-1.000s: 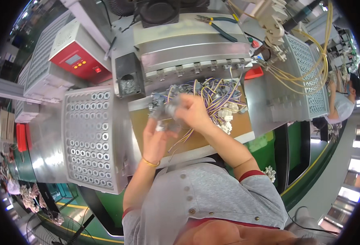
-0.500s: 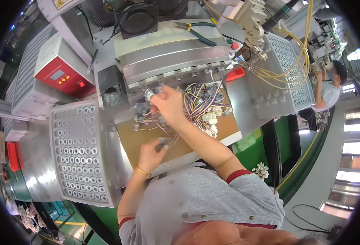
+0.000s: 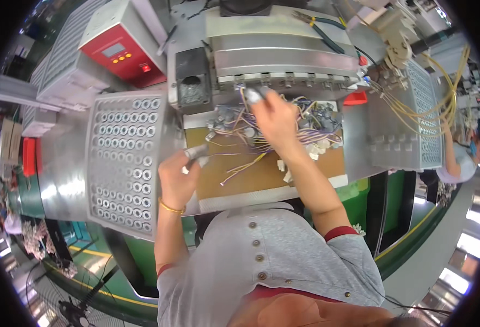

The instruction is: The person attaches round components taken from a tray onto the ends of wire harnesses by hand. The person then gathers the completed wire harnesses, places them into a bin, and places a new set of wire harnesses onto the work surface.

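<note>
A: Left hand [image 3: 175,177], go.
B: At the left edge of the brown mat [image 3: 251,189]. Thumb and forefinger nearly together, pinching a small grey piece [image 3: 203,161]. Fingertips aim right and a bit away from the body.
A: Piece's long axis?
B: Can't tell, too small and blurred. A thin wire runs rightward from near it; can't say if joined.
A: Right hand [image 3: 277,121]?
B: Above the far side of the mat, fingers bunched, pointing away and slightly left, at the clips along the metal fixture [image 3: 289,61]. Blurred pale bit [image 3: 252,96] at the tips. Gripped or not, can't tell; same for contact with the clips.
A: Wires?
B: Wire bundle [image 3: 310,134] lies on the mat, under and beside the right wrist, long axis roughly left-right. Yellow strands [image 3: 242,168] slant out, loose ends toward the body and left. White connectors [image 3: 319,147] at its near right.
A: Around?
B: Holed tray [image 3: 109,155] left of the mat; pliers [image 3: 328,41] atop the fixture, handles rightward.
</note>
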A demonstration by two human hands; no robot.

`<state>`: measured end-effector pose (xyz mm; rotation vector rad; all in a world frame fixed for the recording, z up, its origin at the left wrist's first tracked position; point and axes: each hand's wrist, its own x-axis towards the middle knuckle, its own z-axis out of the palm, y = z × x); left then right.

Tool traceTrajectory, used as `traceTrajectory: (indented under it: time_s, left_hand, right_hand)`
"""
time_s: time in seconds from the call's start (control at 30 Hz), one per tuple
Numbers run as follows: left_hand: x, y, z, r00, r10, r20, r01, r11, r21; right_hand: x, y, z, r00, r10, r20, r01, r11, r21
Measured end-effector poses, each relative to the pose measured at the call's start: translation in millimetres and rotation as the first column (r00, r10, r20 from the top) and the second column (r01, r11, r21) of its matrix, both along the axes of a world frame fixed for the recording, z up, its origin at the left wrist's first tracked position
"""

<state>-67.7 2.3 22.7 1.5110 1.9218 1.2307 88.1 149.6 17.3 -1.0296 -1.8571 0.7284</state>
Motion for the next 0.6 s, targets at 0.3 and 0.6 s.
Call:
traceTrajectory:
  time_s: [0.3,0.6]
  left_hand:
    - [-34,13,-6,0.971,-0.106,-0.212,0.128,0.987,0.094]
    - [-177,64,-83,0.518,0.380,-0.766,-0.707,0.694,-0.134]
  right_hand:
    - [8,-54,0,0.819,0.556,-0.144,-0.539,0.657,-0.527]
    - [14,-46,-9,0.715,0.518,-0.470,-0.699,0.544,-0.464]
